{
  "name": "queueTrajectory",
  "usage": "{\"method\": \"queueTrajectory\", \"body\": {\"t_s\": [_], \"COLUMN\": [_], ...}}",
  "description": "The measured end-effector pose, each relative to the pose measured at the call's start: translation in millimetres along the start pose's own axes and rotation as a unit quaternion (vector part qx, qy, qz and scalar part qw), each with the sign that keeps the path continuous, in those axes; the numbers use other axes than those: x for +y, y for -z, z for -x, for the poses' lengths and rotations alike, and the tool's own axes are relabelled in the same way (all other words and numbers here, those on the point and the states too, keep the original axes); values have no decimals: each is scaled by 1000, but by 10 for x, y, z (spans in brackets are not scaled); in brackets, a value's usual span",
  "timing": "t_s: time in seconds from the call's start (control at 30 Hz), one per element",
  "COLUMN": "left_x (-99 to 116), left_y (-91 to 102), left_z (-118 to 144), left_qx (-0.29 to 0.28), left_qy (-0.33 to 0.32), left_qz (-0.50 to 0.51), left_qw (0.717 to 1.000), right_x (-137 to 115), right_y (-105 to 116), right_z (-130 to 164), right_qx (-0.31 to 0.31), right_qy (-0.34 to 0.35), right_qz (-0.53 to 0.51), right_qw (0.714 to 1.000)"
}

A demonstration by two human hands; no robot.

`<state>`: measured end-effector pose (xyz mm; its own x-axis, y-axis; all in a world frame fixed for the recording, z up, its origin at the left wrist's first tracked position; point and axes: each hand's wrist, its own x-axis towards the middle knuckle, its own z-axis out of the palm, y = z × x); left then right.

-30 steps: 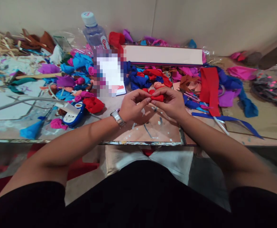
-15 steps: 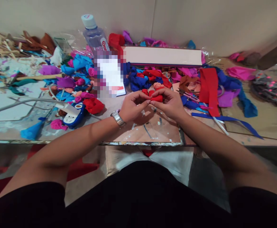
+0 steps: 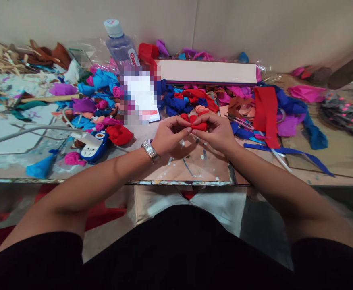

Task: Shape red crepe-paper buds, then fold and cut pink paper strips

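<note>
Between my two hands is a small rolled piece of red crepe paper (image 3: 200, 126), held just above the table. My left hand (image 3: 171, 136) pinches its left side with thumb and fingertips. My right hand (image 3: 216, 132) curls around the other side, thumb pressed against the paper. The fingertips of both hands nearly meet, and part of the paper is hidden behind them. Beyond the hands lies a heap of blue crepe paper (image 3: 176, 102) mixed with red pieces. To the right, a wide red crepe strip (image 3: 267, 117) hangs over other scraps.
A lit phone (image 3: 142, 94), partly blurred, leans near a plastic bottle (image 3: 120, 48). At the left are a blue-and-white power strip (image 3: 94, 147) with a cable, paper flowers (image 3: 84, 104) and thin wooden sticks (image 3: 4, 60). A long pale box (image 3: 206, 71) lies at the back; scissors (image 3: 241, 121) are at the right.
Both hands stay in nearly the same place on the red crepe paper, with only slight finger movement. Nothing else has visibly moved.
</note>
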<state>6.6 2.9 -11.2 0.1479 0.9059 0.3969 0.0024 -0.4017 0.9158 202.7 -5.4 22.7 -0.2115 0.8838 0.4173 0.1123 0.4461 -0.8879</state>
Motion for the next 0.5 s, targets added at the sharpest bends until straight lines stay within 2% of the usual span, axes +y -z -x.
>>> {"method": "queueTrajectory", "body": {"t_s": [0.33, 0.5], "left_x": [-15, 11], "left_y": [9, 3], "left_z": [-24, -11], "left_qx": [13, 8], "left_qy": [19, 13], "left_qz": [16, 11], "left_qw": [1000, 1000], "right_x": [106, 124], "right_y": [18, 4], "right_z": [-8, -1], "right_qx": [-11, 17], "right_qy": [-24, -33], "right_qz": [-73, -80], "right_qw": [997, 996]}}
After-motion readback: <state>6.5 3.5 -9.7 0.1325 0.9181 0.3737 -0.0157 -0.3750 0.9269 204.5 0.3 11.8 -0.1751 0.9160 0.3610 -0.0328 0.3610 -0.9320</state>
